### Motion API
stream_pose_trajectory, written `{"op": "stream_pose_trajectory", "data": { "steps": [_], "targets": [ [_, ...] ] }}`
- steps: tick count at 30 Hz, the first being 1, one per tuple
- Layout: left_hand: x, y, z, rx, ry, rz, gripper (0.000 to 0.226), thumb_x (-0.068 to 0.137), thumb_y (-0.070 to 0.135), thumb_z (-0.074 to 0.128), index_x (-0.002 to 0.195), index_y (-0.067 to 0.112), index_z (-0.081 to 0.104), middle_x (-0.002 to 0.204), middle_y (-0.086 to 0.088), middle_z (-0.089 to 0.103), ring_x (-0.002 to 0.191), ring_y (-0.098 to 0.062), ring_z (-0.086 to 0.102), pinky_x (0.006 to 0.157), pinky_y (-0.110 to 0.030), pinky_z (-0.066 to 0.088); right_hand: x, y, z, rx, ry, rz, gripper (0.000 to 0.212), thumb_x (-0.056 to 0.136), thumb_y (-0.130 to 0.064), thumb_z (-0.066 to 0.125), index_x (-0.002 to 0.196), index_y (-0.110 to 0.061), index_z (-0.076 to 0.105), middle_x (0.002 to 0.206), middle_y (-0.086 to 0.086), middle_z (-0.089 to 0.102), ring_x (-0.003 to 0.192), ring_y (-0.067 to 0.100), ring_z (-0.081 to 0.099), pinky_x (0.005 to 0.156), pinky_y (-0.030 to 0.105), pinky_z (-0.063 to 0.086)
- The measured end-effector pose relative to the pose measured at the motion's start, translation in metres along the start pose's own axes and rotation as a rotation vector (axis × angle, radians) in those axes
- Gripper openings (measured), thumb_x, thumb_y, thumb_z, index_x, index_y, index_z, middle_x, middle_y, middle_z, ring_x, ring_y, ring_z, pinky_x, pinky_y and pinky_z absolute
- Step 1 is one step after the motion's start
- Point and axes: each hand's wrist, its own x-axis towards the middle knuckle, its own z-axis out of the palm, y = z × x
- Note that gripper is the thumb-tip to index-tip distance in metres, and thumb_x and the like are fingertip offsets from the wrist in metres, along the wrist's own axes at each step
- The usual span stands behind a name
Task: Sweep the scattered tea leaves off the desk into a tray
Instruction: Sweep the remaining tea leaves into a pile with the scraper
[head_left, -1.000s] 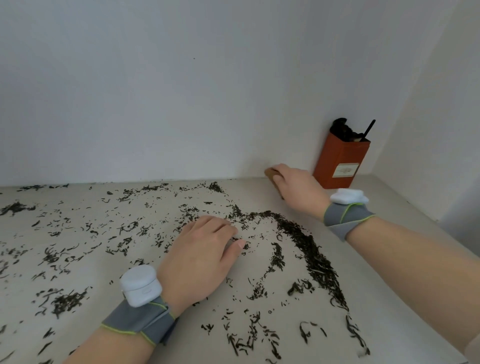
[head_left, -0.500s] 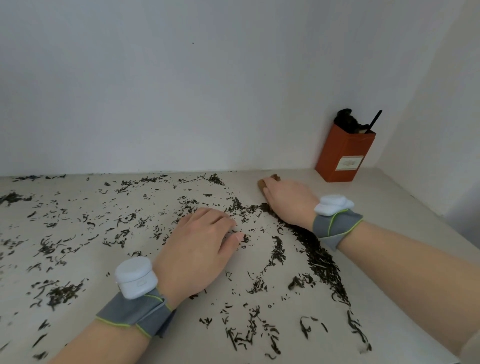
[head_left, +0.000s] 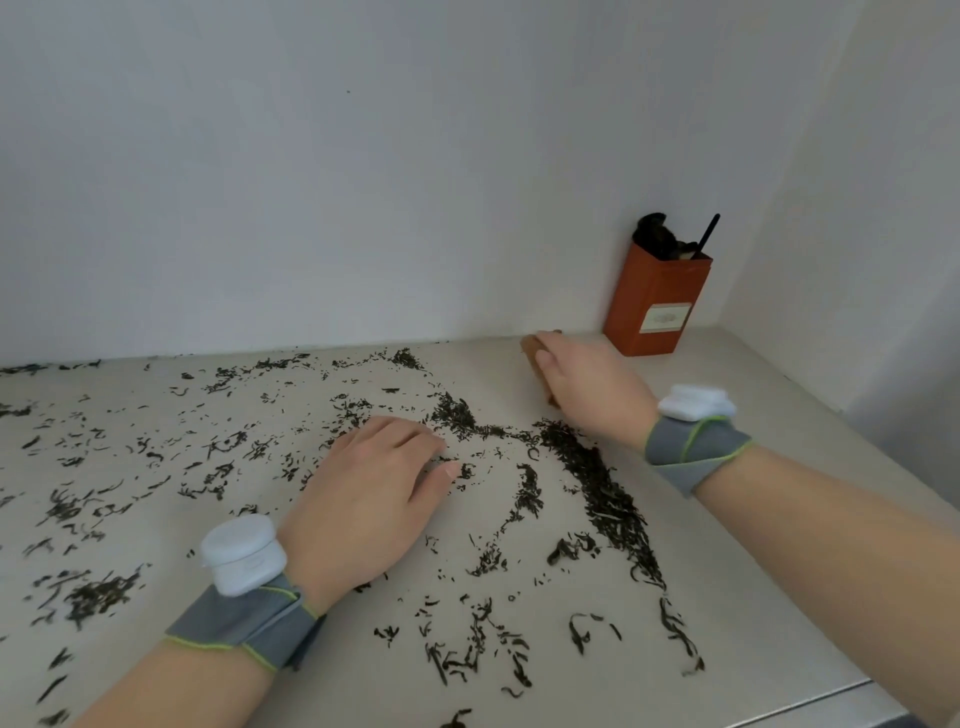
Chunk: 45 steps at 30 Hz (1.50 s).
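Brown wooden tool (head_left: 535, 349), prob. a brush block, is sitting under the R hand (head_left: 592, 389), whose fingers are curling over it and gripping it. Bristles, if any, are hidden. R hand is working at the far end of a thick dark ridge of tea leaves (head_left: 597, 467), which is running from just by its wrist back toward the person along the inner side of the R forearm. My guess: leaves are being herded into that line so they can go off the desk (head_left: 337, 675) edge in one go.

L hand (head_left: 363, 499) is resting palm-down w/ fingers loosely bent, tips touching the desk among thin leaves just left of the ridge's far end. Nothing is showing in its grip; it's prob. just bracing.

More leaves are lying loose well out to the left of the L hand and near its wrist, so I'd judge most of the sweeping isn't done yet. No tray is showing, so can't say where it's waiting.

Orange tin (head_left: 654, 306) is standing beyond the R hand in the corner, apart from it.
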Motion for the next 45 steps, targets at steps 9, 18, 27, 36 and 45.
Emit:
{"op": "stream_pose_trajectory", "data": {
  "steps": [9,18,27,36,45],
  "targets": [
    [0.000,0.001,0.000,0.003,0.000,0.003,0.048,0.105,0.054,0.034,0.134,0.030,0.063,0.135,0.019,0.058,0.132,-0.006,0.044,0.115,-0.034,0.036,-0.047,0.051,-0.003,-0.238,-0.140,0.094,0.036,0.109,-0.039,0.023,0.128,-0.022,0.048,0.094,0.006,0.065,0.080,0.031,0.062,0.074,0.045,0.055],
    [0.000,-0.001,0.000,-0.014,0.000,-0.005,0.052,0.103,0.057,0.029,0.132,0.030,0.064,0.134,0.019,0.058,0.132,-0.006,0.044,0.114,-0.038,0.038,-0.021,-0.034,0.026,-0.211,-0.071,-0.108,0.020,0.107,-0.027,0.031,0.115,-0.018,0.047,0.082,0.005,0.061,0.067,0.032,0.059,0.063,0.044,0.054],
    [0.001,0.000,0.001,0.002,0.000,0.016,0.047,0.105,0.054,0.034,0.132,0.029,0.064,0.134,0.018,0.058,0.131,-0.007,0.044,0.114,-0.036,0.037,-0.009,-0.051,0.021,-0.025,-0.073,-0.090,0.029,0.108,-0.034,0.026,0.121,-0.022,0.049,0.083,0.002,0.064,0.071,0.029,0.061,0.064,0.042,0.053],
    [0.000,0.000,0.002,-0.022,0.017,0.012,0.045,0.105,0.053,0.038,0.131,0.029,0.065,0.133,0.016,0.060,0.131,-0.008,0.046,0.114,-0.039,0.040,-0.053,0.046,-0.020,-0.068,-0.037,0.090,0.038,0.108,-0.042,0.023,0.131,-0.028,0.049,0.100,0.005,0.070,0.083,0.029,0.064,0.074,0.045,0.055],
    [0.000,0.001,0.003,-0.019,0.011,0.012,0.047,0.105,0.053,0.037,0.131,0.027,0.065,0.134,0.014,0.060,0.131,-0.010,0.046,0.114,-0.040,0.040,-0.076,0.034,0.010,-0.231,-0.010,0.041,0.037,0.108,-0.039,0.022,0.133,-0.025,0.045,0.086,0.002,0.063,0.071,0.031,0.062,0.066,0.043,0.056]
  ]
}}
